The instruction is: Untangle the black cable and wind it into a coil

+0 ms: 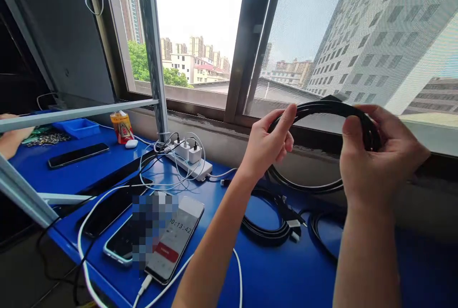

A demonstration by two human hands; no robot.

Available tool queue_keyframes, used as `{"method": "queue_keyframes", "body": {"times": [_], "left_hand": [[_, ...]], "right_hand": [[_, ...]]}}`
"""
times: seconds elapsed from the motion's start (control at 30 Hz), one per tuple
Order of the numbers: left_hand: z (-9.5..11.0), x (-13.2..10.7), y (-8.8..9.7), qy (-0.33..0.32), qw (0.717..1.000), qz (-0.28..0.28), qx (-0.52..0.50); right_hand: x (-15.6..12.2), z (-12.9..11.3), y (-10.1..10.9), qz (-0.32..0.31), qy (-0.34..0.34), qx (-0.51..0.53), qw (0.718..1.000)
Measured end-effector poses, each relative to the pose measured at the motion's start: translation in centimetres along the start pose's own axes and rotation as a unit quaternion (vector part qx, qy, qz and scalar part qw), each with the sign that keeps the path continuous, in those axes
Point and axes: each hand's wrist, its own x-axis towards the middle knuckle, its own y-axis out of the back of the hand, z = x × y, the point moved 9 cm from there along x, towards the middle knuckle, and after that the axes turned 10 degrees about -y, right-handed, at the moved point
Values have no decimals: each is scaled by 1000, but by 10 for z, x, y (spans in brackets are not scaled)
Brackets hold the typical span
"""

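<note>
Hands are holding a coiled black cable (322, 107) up in front of the window, above the blue bench (272, 270). The left hand (266, 143) is pinching the coil's upper left side between thumb and fingers, while the right hand (379, 155) is closing around its right side, fingers wrapped over the loops. Below the left hand, a second coiled black cable (266, 229) is lying flat on the bench. Further left of that hand, a phone (175, 239) showing a timer is lying beside other phones, and a white power strip (189, 165) with chargers is sitting beyond them.
</note>
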Motion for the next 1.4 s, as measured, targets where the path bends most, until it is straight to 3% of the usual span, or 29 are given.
{"method": "queue_keyframes", "body": {"times": [0.13, 0.27, 0.33, 0.5, 0.67, 0.8, 0.93, 1.07, 1.17, 1.27, 1.4], "left_hand": [[-1, 1, 5, 12, 1000, -2, 1], [2, 1, 12, 19, 999, 25, 13], [3, 1, 16, 25, 999, 35, 25], [2, 3, 33, 36, 996, 37, 66], [3, 5, 49, 28, 995, 36, 88], [4, 5, 56, 29, 993, 33, 113], [0, 5, 59, 44, 990, 21, 131], [-6, 6, 58, 58, 990, -6, 126], [-7, 6, 52, 58, 993, -33, 101], [-7, 6, 49, 58, 994, -32, 87], [-10, 3, 40, 78, 992, -47, 93]], "right_hand": [[-3, -10, 1, 5, 4, 30, 1000], [-6, -19, -1, 5, 58, -26, 998], [-8, -18, -7, -32, 71, -49, 996], [-16, -3, -34, -189, 20, -51, 980], [-20, -3, -39, -204, -14, -15, 979], [-26, -10, -46, -256, -16, -3, 966], [-28, -8, -51, -297, -89, 50, 950], [-35, 2, -59, -340, -202, 124, 910], [-36, 9, -61, -348, -236, 143, 896], [-32, 2, -58, -335, -171, 137, 916], [-31, -22, -51, -312, -13, 114, 943]]}}
